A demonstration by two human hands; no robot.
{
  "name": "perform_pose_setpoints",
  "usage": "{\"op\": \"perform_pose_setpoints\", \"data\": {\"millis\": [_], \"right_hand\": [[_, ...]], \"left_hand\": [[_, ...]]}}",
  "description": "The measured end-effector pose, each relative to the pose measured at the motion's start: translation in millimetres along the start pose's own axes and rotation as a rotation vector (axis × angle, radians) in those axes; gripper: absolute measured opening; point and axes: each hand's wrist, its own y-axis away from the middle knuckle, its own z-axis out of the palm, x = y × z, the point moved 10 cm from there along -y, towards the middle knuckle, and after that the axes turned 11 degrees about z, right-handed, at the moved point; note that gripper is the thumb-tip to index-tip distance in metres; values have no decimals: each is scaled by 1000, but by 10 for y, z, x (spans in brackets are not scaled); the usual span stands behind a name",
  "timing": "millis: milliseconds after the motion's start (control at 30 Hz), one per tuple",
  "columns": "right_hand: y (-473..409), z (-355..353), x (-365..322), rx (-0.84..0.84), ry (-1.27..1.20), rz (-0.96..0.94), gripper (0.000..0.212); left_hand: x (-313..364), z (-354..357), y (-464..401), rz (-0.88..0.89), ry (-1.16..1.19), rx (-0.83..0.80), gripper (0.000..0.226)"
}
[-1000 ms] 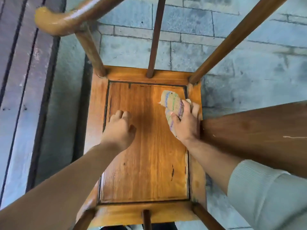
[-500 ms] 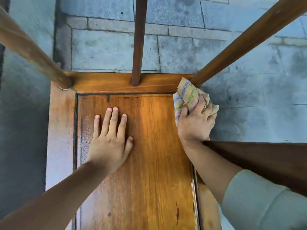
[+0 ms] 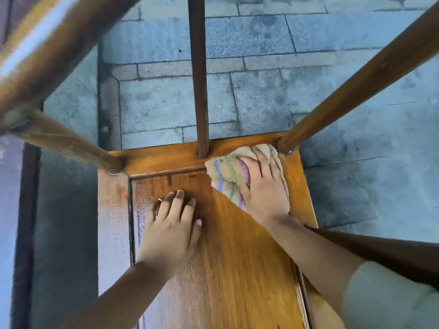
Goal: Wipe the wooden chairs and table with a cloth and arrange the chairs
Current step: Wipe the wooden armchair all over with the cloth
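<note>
I look straight down on a wooden chair seat [image 3: 237, 269] with an inset panel and an orange-brown frame. My right hand [image 3: 266, 186] presses a beige cloth [image 3: 228, 176] with coloured stripes flat onto the seat's far right corner, just beside the right back post [image 3: 356, 84]. My left hand [image 3: 173, 226] lies flat on the panel's left part, fingers spread, holding nothing. A dark centre spindle [image 3: 199, 79] rises from the seat's rear rail. The left back post [image 3: 66, 143] and curved arm rail [image 3: 47, 55] cross the upper left, blurred.
Grey stone paving [image 3: 261, 98] lies beyond and right of the chair. A dark wooden piece [image 3: 392, 255] juts in at the right behind my forearm. A dark strip [image 3: 26, 222] runs along the floor at the far left.
My right hand slid the cloth along the seat's right side up to the far corner, then left along the rear rail. My left hand flattened on the panel. The view moved closer.
</note>
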Motion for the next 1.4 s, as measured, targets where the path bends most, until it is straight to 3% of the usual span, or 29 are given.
{"op": "perform_pose_setpoints", "data": {"millis": [133, 233, 400, 567, 700, 800, 900, 1033, 1167, 1267, 1400], "right_hand": [[-627, -222, -12, 104, -80, 186, 53], [-853, -239, -99, 121, -78, 173, 53], [-1182, -232, -185, -67, 6, 98, 51], [-131, -160, -162, 107, -146, 134, 45], [859, 199, -569, -34, -122, -127, 50], [1047, 415, -1021, -181, -50, -302, 63], [573, 360, -1388, -174, -21, -346, 58], [-186, 306, -1791, -138, -2, -355, 60], [-678, 368, -2014, -83, -8, -162, 57], [-474, 489, -2127, -7, 39, -127, 58], [336, 655, -2154, -59, 44, -289, 57]], "left_hand": [[-13, -33, -74, 38, 16, -6, 60], [-39, -77, -90, 76, 12, -25, 66], [-69, -116, -159, 116, 55, -18, 62], [-112, -207, 32, 75, 107, 27, 58], [-314, -281, 315, -2, 168, 89, 52], [-563, -281, 619, -88, 181, 163, 48], [-834, -316, 843, -207, 203, 302, 39], [-1105, -143, 1189, -334, 267, 371, 38], [-1381, 133, 1658, -462, 362, 414, 33], [-1515, 386, 1895, -553, 426, 370, 27], [-1538, 520, 2172, -646, 515, 345, 5]]}}
